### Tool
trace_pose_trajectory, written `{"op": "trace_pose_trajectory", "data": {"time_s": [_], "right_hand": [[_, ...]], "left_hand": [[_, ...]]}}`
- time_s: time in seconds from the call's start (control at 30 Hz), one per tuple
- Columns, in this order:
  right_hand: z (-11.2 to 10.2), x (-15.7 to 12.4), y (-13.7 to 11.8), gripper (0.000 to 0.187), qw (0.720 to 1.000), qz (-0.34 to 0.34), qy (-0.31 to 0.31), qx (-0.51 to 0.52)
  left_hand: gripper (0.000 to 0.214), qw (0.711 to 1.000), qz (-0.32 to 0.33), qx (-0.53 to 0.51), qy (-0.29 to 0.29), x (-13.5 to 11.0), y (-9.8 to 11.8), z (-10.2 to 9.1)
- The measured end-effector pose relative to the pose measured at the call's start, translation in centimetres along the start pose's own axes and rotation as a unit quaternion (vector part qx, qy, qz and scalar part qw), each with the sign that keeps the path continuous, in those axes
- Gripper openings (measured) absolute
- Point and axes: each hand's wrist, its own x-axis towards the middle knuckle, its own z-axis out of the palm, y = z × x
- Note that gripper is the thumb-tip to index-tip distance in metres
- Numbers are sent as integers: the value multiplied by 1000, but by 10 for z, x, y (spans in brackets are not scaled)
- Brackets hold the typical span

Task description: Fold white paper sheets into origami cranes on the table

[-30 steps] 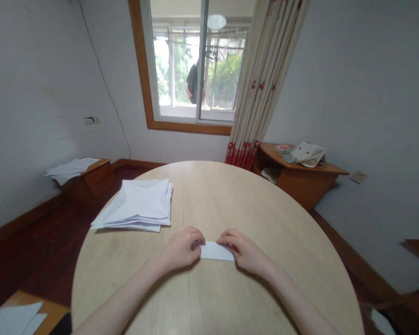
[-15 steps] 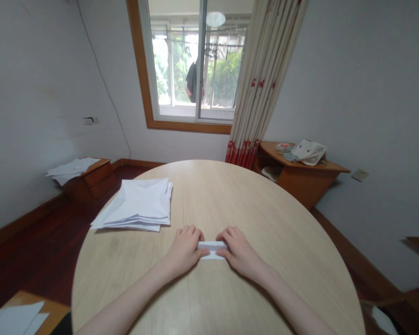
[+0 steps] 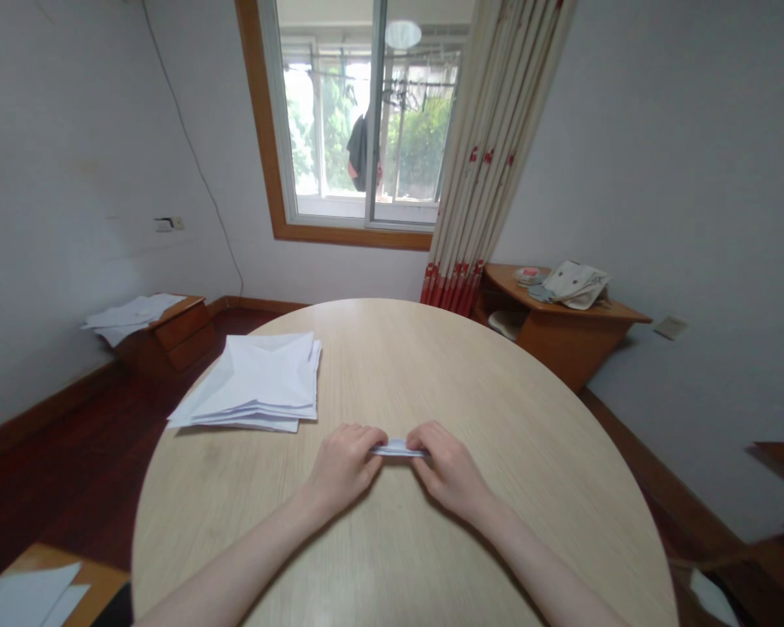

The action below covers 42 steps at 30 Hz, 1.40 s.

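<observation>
A narrow strip of folded white paper spans the gap between my hands, seen almost edge-on over the middle of the round table. My left hand grips its left end, fingers curled over the far side and thumb on the near side. At the right end, my right hand pinches the paper in the same way. Both ends of the strip are hidden by my fingers. Whether the strip touches the tabletop I cannot tell.
A stack of creased white paper sheets lies at the table's left. More paper rests on a low cabinet by the left wall, and sheets lie at lower left. A corner desk holding a cloth bag stands at right.
The paper strip has tilted up, from showing its broad folded face to nearly edge-on. My thumbs have moved off its face, and both hands have shifted slightly away from me.
</observation>
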Motion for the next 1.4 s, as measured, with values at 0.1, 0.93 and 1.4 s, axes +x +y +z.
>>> {"op": "trace_pose_trajectory", "data": {"time_s": [0.1,0.93,1.4], "right_hand": [[0,1,-1,20,1000,-26,-2,3],[-8,0,2,4,991,19,-125,48],[-11,1,-4,14,988,17,-128,80]], "left_hand": [[21,999,17,-24,13,-1,-1,2],[12,988,22,-112,-105,1,-1,-1],[13,985,17,-138,-104,2,-1,-6]]}}
